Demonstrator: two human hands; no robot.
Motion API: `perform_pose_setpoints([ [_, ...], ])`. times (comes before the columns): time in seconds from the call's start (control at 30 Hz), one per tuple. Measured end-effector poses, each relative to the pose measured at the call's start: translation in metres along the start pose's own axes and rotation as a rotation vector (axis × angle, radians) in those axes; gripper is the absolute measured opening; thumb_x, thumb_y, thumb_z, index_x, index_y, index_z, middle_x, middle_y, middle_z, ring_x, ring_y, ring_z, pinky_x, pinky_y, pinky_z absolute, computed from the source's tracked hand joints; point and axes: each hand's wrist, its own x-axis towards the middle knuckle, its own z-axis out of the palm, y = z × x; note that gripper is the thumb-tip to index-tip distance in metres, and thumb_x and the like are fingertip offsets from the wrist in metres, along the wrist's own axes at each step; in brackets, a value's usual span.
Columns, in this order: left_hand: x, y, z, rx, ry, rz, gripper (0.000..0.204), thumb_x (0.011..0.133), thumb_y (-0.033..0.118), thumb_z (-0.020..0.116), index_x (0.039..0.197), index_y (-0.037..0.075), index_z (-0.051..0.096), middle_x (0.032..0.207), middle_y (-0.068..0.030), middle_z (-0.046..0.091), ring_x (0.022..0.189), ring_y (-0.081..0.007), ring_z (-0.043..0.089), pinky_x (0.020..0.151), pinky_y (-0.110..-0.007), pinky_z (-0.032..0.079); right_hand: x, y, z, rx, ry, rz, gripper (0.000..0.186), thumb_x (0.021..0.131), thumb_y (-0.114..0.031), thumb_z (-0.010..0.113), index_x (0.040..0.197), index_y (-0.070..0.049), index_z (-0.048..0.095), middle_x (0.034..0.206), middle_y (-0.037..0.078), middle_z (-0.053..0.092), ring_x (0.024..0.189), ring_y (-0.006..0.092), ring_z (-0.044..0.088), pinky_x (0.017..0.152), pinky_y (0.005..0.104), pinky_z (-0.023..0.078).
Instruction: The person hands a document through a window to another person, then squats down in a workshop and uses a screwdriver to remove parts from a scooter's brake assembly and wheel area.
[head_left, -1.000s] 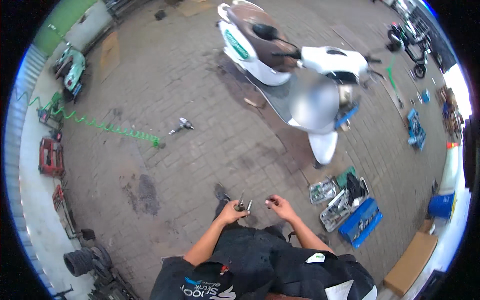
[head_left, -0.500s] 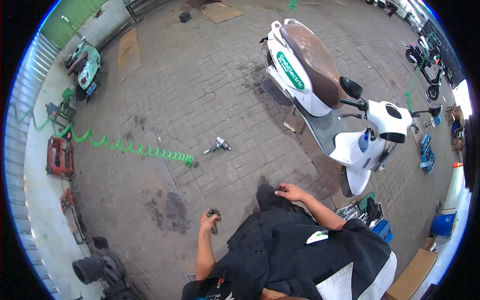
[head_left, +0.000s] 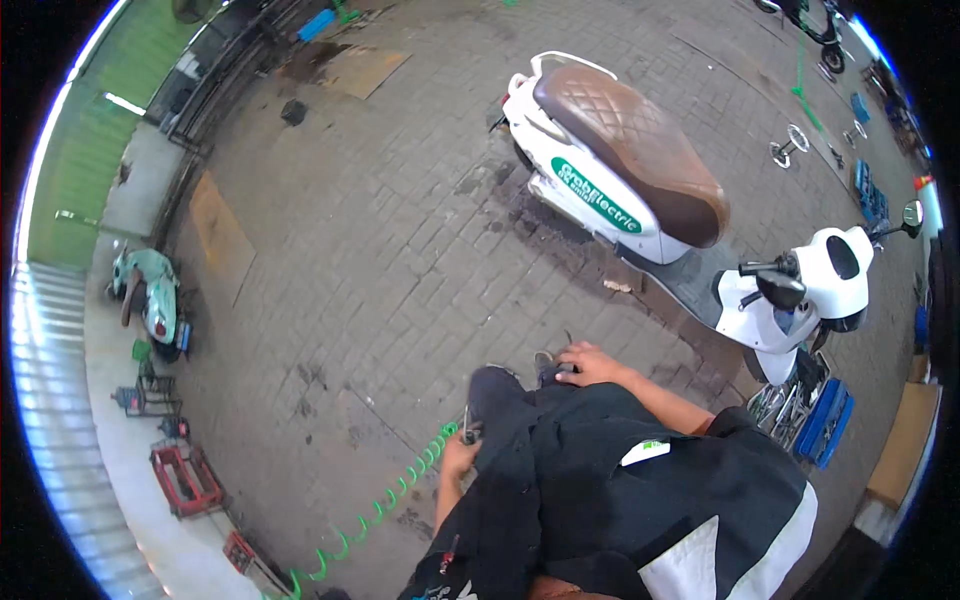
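Tool point(head_left: 467, 432), slim and metallic, in my left hand point(head_left: 459, 457), fingers curled round it, long axis pointing away from me. White scooter point(head_left: 650, 170) ahead-right, nearer my right hand point(head_left: 592, 364); whether that grips anything, cannot tell.

The floor point(head_left: 420, 260) was a broad spread of grey-brown paving bricks blotched with stains, and the white scooter point(head_left: 655, 230) stood on it, a dark patch point(head_left: 555, 218) showing along its near side. Beside its footboard I could make out a pale scrap point(head_left: 617, 286). Close by its front end, metal tools point(head_left: 772, 408) lay heaped next to a blue toolbox point(head_left: 825, 425). On its far side sat a round silver part point(head_left: 790, 145). Well to its left were a small black box point(head_left: 293, 112), a flat tan sheet point(head_left: 222, 235) and, farther off, a mint-green scooter point(head_left: 155, 290). Nearer me than the white scooter, and left of it, trailed a green coiled hose point(head_left: 377, 515).
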Motion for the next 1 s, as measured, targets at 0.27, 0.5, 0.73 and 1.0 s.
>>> perform_pose_setpoints([
  [0.27,0.263,0.19,-0.161,0.9,-0.208,0.327,0.041,0.071,0.032,0.071,0.11,0.017,0.07,0.09,-0.0174,0.069,0.087,-0.0346,0.067,0.079,-0.044,0.052,0.151,0.043,-0.002,-0.001,-0.184,0.394,0.031,0.088,-0.038,0.058,0.1,-0.012,0.07,0.106,0.014,0.065,0.103,0.0317,0.061,0.084,0.0525,0.044],
  [0.5,0.516,0.358,-0.201,1.364,-0.801,0.398,0.037,0.071,0.025,0.067,0.103,0.008,0.07,0.083,-0.0198,0.068,0.079,-0.0328,0.068,0.072,-0.041,0.052,0.309,0.062,0.06,0.266,0.14,0.859,0.02,0.08,-0.034,0.065,0.083,-0.015,0.073,0.095,0.011,0.065,0.1,0.0307,0.06,0.081,0.0482,0.046],
  [0.73,0.658,0.42,-0.333,1.482,-1.309,-0.235,0.025,0.073,0.012,0.068,0.096,0.003,0.071,0.068,-0.0011,0.063,0.06,-0.0118,0.055,0.058,-0.031,0.046,0.507,-0.073,0.074,0.769,0.697,1.305,0.019,0.089,-0.031,0.059,0.087,-0.011,0.061,0.072,0.015,0.064,0.074,0.0338,0.065,0.07,0.0479,0.049],
  [1.0,0.679,0.495,-0.306,1.749,-1.549,-0.305,0.031,0.074,0.018,0.078,0.099,0.002,0.07,0.079,-0.0016,0.066,0.07,-0.0085,0.056,0.065,-0.028,0.048,0.619,-0.137,0.146,1.265,0.936,1.301,0.031,0.09,-0.04,0.059,0.085,-0.01,0.064,0.076,0.013,0.065,0.074,0.0351,0.064,0.064,0.0461,0.048],
])
